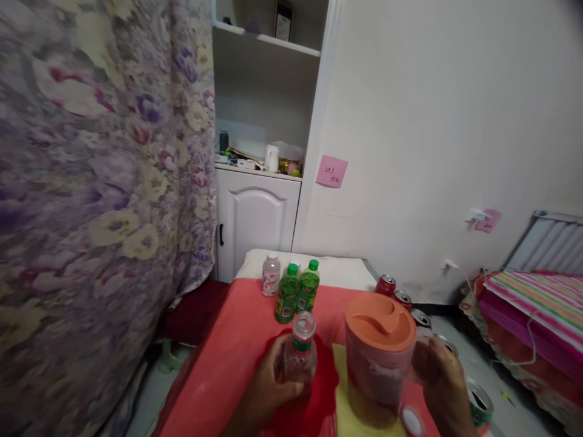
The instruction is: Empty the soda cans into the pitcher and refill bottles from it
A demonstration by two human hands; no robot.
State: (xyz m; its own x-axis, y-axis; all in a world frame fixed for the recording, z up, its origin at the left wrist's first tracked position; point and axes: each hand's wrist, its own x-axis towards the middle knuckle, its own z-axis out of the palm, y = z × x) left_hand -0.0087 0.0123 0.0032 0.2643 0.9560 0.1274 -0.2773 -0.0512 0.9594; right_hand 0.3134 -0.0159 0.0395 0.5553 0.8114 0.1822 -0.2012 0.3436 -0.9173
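My left hand [280, 382] is closed around a transparent plastic bottle [303, 352] with an uncapped mouth and a green band at its neck. The bottle is upright over a red scalloped tray [325, 370]. With my right hand [444, 379] I grip the handle of a translucent pitcher [380, 379] topped by an orange lid [380, 321]. Dark liquid shows inside the pitcher, which stands upright over a yellow cloth [341, 400]; whether its base touches the cloth I cannot tell. A white bottle cap [412, 420] lies beside the pitcher.
Green bottles [288, 294] and a white-capped bottle [271, 274] stand farther back on the red-covered table [209, 370]. Several opened cans [421, 320] line the right edge. A floral curtain [104, 182] hangs left; a cabinet [257, 206] stands behind, and a bed [537, 315] is at right.
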